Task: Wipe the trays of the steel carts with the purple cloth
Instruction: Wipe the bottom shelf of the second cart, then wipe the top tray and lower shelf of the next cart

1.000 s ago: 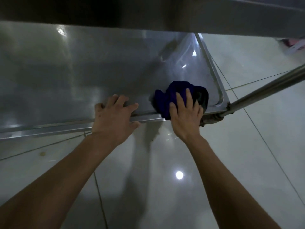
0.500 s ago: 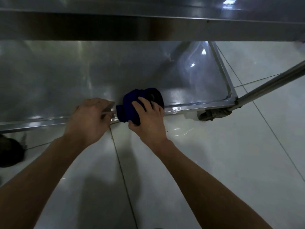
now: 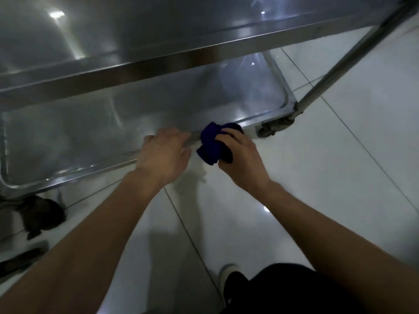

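Right hand (image 3: pixel 240 155) grips the purple cloth (image 3: pixel 212 147) at the lower tray's (image 3: pixel 68 132) rim; left hand (image 3: pixel 164 155) holds that rim.

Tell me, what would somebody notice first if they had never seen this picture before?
Probably the bright purple cloth, bunched in the right hand against the front rim of the lower steel tray. Right beside it, the left hand rests on that same rim. Above both, the shiny upper tray catches the ceiling lights.
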A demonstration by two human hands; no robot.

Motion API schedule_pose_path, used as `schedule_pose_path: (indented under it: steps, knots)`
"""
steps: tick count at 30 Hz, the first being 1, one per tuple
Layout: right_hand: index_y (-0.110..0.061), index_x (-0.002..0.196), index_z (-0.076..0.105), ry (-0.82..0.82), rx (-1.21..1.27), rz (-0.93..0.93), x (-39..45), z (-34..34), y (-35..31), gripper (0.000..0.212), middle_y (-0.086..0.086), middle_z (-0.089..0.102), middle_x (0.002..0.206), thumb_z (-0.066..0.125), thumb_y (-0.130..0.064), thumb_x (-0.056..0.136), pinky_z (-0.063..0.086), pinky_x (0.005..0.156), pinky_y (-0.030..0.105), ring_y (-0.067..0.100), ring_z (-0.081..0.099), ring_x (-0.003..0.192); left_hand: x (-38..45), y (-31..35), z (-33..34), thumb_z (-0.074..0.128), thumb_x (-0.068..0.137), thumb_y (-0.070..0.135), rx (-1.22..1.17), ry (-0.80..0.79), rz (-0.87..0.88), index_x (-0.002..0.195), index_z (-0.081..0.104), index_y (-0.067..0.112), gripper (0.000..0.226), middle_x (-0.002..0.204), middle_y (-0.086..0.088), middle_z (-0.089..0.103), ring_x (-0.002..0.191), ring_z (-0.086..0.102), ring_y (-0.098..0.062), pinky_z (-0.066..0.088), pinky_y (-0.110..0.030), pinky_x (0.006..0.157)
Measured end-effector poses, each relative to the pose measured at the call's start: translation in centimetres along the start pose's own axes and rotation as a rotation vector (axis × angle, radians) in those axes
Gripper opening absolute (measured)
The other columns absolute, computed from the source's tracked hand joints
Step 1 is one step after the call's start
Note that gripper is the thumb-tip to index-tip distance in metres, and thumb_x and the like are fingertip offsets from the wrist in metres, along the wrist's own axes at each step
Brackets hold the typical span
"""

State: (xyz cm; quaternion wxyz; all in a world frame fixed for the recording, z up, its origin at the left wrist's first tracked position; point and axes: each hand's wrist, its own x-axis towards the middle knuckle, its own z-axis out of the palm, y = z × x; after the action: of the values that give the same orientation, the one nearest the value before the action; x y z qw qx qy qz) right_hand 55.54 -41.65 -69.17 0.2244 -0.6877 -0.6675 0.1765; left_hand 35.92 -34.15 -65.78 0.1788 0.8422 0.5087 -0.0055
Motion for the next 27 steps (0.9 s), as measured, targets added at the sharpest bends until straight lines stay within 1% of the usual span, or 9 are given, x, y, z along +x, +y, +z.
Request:
schedule_pose_path:
  steps: [3, 7, 10, 13, 16, 18, 21, 24, 27]
  knots:
    - [-0.010, 0.131, 0.062, -0.005, -0.038, 0.096, -2.2, -4.8, 0.4, 0.060, 0.013, 0.058, 0.138, 0.079, -0.016, 0.074, 0.047, 0.097, 0.053, 0.039, 0.057, 0.118, 0.0, 4.8, -1.8, 0.046, 0.102, 0.038, 0.049, -0.084, 0.076, 0.143, 0.051, 0.026, 0.043, 0.138, 0.000, 0.055, 0.127, 0.048, -0.024, 0.038, -0.042, 0.103]
    - [-0.013, 0.132, 0.062, 0.073, 0.027, 0.249, -6.3, -11.4, -0.7, 0.059, 0.011, 0.057, 0.139, 0.078, -0.015, 0.075, 0.047, 0.099, 0.047, 0.037, 0.056, 0.115, -1.2, 10.6, -4.8, 0.046, 0.102, 0.040, 0.087, -0.197, 0.174, 0.146, 0.048, 0.025, 0.046, 0.146, 0.001, 0.051, 0.134, 0.044, -0.022, 0.033, -0.040, 0.107]
    - [-0.013, 0.133, 0.060, 0.131, 0.108, 0.384, -9.7, -16.6, -2.4, 0.058, 0.009, 0.057, 0.138, 0.075, -0.011, 0.078, 0.044, 0.095, 0.031, 0.030, 0.059, 0.115, -3.1, 14.7, -8.4, 0.050, 0.102, 0.039, 0.086, -0.247, 0.258, 0.144, 0.051, 0.022, 0.046, 0.141, -0.003, 0.056, 0.128, 0.050, -0.024, 0.038, -0.039, 0.102]
    - [-0.012, 0.133, 0.060, 0.204, 0.174, 0.483, -13.4, -22.6, -5.3, 0.057, 0.008, 0.059, 0.134, 0.074, -0.007, 0.078, 0.037, 0.091, 0.018, 0.024, 0.059, 0.113, -5.6, 18.5, -13.5, 0.051, 0.101, 0.038, 0.066, -0.310, 0.310, 0.144, 0.052, 0.020, 0.047, 0.141, -0.005, 0.056, 0.128, 0.051, -0.025, 0.042, -0.042, 0.105]
    - [-0.011, 0.132, 0.061, 0.281, 0.192, 0.574, -16.7, -29.2, -9.3, 0.057, 0.007, 0.060, 0.132, 0.075, -0.004, 0.077, 0.029, 0.084, -0.001, 0.017, 0.056, 0.108, -8.4, 22.5, -19.7, 0.051, 0.101, 0.039, 0.068, -0.350, 0.361, 0.144, 0.053, 0.020, 0.047, 0.142, -0.005, 0.056, 0.128, 0.052, -0.026, 0.043, -0.045, 0.105]
    - [-0.014, 0.131, 0.061, 0.326, 0.215, 0.640, -18.5, -33.6, -12.3, 0.056, 0.004, 0.060, 0.132, 0.075, -0.005, 0.078, 0.027, 0.082, -0.006, 0.012, 0.054, 0.106, -10.5, 24.9, -24.2, 0.051, 0.101, 0.039, 0.078, -0.354, 0.387, 0.143, 0.053, 0.020, 0.046, 0.143, -0.005, 0.055, 0.128, 0.051, -0.026, 0.043, -0.046, 0.105]
    - [-0.016, 0.133, 0.060, 0.340, 0.226, 0.692, -20.6, -39.7, -16.7, 0.057, 0.002, 0.058, 0.134, 0.073, -0.007, 0.079, 0.030, 0.085, 0.000, 0.014, 0.054, 0.109, -13.6, 27.9, -31.1, 0.051, 0.101, 0.039, 0.069, -0.349, 0.425, 0.143, 0.053, 0.020, 0.046, 0.143, -0.006, 0.055, 0.128, 0.051, -0.027, 0.043, -0.047, 0.104]
    - [-0.018, 0.136, 0.058, 0.345, 0.228, 0.724, -22.5, -45.1, -21.2, 0.060, 0.001, 0.056, 0.136, 0.075, -0.008, 0.080, 0.047, 0.094, 0.027, 0.019, 0.056, 0.113, -16.6, 29.5, -37.6, 0.050, 0.101, 0.041, 0.078, -0.344, 0.454, 0.143, 0.053, 0.022, 0.046, 0.144, -0.003, 0.054, 0.131, 0.050, -0.025, 0.042, -0.048, 0.105]
    - [-0.018, 0.138, 0.056, 0.386, 0.304, 0.760, -24.0, -49.2, -25.0, 0.061, -0.001, 0.054, 0.137, 0.074, -0.007, 0.081, 0.058, 0.083, 0.047, 0.020, 0.058, 0.111, -19.2, 29.6, -43.0, 0.050, 0.100, 0.042, 0.068, -0.323, 0.444, 0.142, 0.053, 0.023, 0.046, 0.145, -0.002, 0.054, 0.131, 0.049, -0.025, 0.042, -0.049, 0.105]
